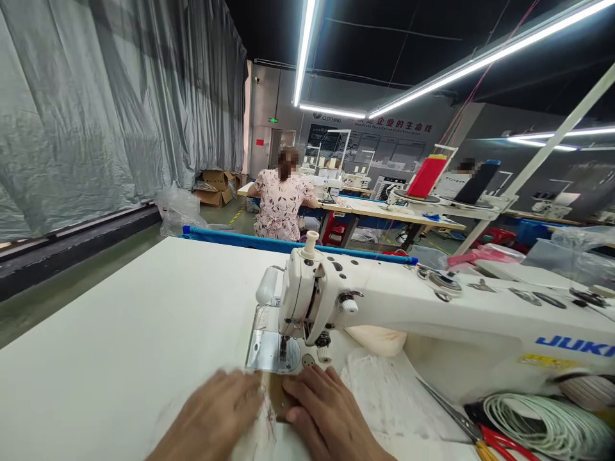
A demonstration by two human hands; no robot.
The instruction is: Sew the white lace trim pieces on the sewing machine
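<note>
Your left hand (211, 416) and right hand (327, 416) lie flat, fingers spread, pressing the brown piece (277, 398) onto the white bench (120, 333) just before the sewing machine (384, 307). Grey curtain (96, 102) on your left; a person (281, 198) sits at a far table under strip lights (303, 51).

Garment workshop: industrial sewing machine (384, 307), rows of worktables (384, 211), thread cone (426, 176).
</note>
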